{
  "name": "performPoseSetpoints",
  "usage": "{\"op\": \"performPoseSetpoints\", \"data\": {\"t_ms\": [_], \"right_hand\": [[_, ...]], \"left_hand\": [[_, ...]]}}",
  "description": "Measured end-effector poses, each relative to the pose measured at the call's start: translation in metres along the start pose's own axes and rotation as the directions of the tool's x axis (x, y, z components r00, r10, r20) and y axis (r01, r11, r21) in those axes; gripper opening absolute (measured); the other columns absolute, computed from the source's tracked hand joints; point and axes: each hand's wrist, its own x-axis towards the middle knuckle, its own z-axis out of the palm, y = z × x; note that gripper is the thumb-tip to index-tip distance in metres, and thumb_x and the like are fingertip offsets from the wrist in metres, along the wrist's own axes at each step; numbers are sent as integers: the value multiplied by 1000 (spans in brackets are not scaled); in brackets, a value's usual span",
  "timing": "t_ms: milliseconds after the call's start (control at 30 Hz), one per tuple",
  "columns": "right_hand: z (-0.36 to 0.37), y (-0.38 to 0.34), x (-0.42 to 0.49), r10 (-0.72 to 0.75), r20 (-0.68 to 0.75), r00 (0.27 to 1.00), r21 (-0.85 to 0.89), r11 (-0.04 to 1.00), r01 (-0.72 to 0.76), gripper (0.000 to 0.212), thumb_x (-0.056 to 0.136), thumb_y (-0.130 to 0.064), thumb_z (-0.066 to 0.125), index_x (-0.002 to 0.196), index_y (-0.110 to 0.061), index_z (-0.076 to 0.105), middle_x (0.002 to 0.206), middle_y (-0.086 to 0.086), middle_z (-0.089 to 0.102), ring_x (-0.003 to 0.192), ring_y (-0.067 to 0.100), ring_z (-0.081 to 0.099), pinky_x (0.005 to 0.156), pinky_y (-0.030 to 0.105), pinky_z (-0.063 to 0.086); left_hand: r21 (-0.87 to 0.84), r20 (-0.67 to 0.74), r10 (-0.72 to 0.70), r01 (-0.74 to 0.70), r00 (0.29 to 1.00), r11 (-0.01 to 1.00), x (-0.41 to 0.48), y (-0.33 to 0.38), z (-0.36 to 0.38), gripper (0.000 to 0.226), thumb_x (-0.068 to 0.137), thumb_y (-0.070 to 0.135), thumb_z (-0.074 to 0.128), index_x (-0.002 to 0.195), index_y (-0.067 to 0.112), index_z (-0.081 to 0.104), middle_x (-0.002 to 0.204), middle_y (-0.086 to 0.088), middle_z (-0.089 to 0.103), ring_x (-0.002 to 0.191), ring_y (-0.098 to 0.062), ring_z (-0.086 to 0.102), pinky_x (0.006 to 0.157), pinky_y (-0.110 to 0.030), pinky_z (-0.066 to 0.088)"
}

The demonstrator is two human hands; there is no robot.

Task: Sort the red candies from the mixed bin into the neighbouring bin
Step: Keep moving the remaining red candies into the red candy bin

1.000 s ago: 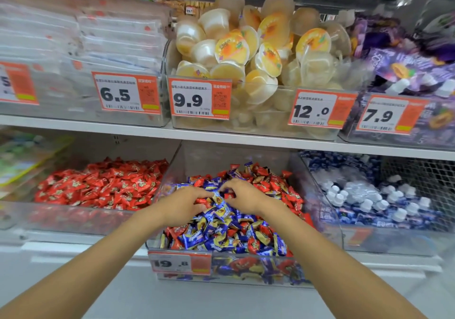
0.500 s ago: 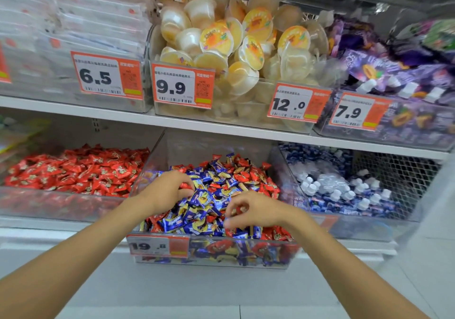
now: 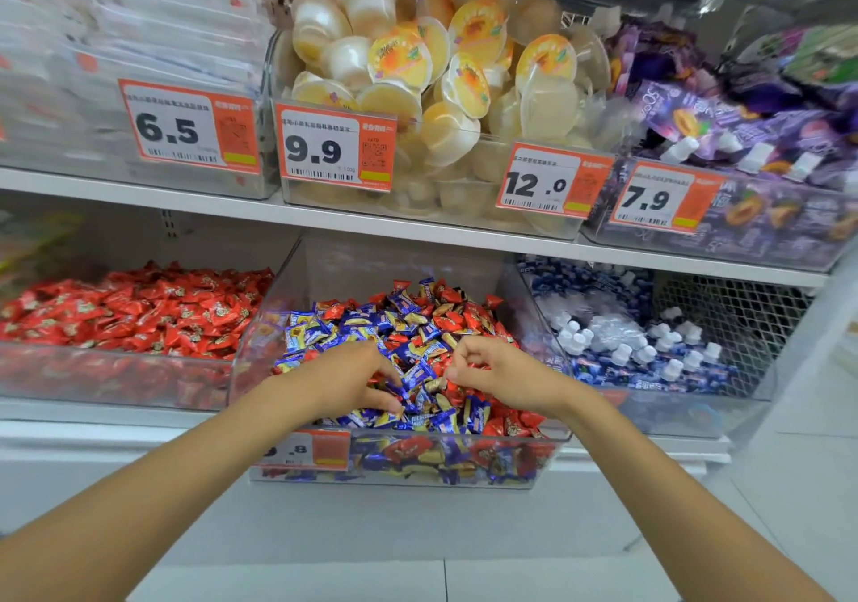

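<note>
Hands sit in the mixed bin (image 3: 253, 360), since red candies (image 3: 464, 318) lie scattered among blue ones. The right hand (image 3: 506, 376) pinches a red candy (image 3: 466, 361) in curled fingers; the left hand (image 3: 339, 383) digs into the pile, its catch hidden. The neighbouring bin (image 3: 116, 378) stands just left.

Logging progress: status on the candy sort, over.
Left hand and right hand curled in mixed bin, grip unclear. Red candies mixed among blue candies. Neighbouring red bin unobstructed.

Both hands are being held inside the mixed bin (image 3: 418, 467), near its front wall. The left hand (image 3: 343, 378) is being dug, fingers curled, into its candies; a red candy (image 3: 469, 362) is being pinched by the right hand (image 3: 506, 376).
</note>
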Motion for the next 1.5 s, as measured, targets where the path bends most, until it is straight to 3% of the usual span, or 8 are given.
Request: {"op": "performPoseSetpoints", "data": {"t_ms": [100,333,467,633,833,1167,1400,1500], "right_hand": [[2,5,-3,34,21,999,58,998,-35,15,92,-20,62,81,-21,53,88,-12,63,100,9,59,93,28,44],[2,-3,-15,29,-45,999,-65,997,-32,21,99,-29,50,86,-16,62,80,-10,56,70,-3,52,71,10,40],[10,0,-20,85,-87,993,48,996,-81,33,97,-35,51,71,-16,45,73,-2,45,73,25,62,67,35,52],[1,-10,-32,70,-149,986,159,986,-46,24,89,-21,66,82,-3,52,79,11,60,58,6,61,53,22,52],[-24,-17,-53,53,-228,972,143,989,-20,5,88,-17,68,91,-13,66,60,-7,57,48,7,47,45,21,37],[-43,-3,-79,-13,-433,901,-54,998,-12,20,81,-20,75,71,-17,58,55,-25,56,52,-6,48,53,10,33],[-54,14,-95,-1,-477,879,17,1000,10,20,83,-18,73,69,-18,58,50,-18,52,46,1,43,48,11,38],[-57,19,-97,6,-477,879,38,999,15,19,84,-19,72,71,-15,59,48,-18,51,44,1,44,45,11,38]], "left_hand": [[45,-7,-5,5,1000,999,6,-2,0,30,87,34,66,114,20,69,78,10,56,65,-4,46,59,-21,34],[124,99,27,-40,995,991,8,-4,-4,24,88,35,65,110,26,69,99,3,49,84,-13,50,70,-26,38],[97,22,18,-20,1000,995,8,-5,1,14,89,34,63,94,22,67,97,6,42,76,-8,46,63,-24,36],[-116,-153,47,-65,987,991,6,-4,-2,10,89,32,63,80,33,61,99,6,50,92,-13,51,86,-32,43],[-236,-290,61,-134,955,962,7,7,3,12,96,25,52,84,25,54,88,1,59,80,-20,55,73,-31,46],[239,-56,46,-31,997,971,18,12,16,30,83,52,63,108,36,64,106,12,47,91,-8,52,78,-31,48],[-273,-312,81,-171,947,947,19,19,7,10,87,33,64,94,29,68,107,13,56,99,-1,55,88,-17,43],[-330,-304,69,-172,950,928,20,29,12,8,92,32,56,94,29,64,94,7,63,84,-10,60,79,-32,50]]}}
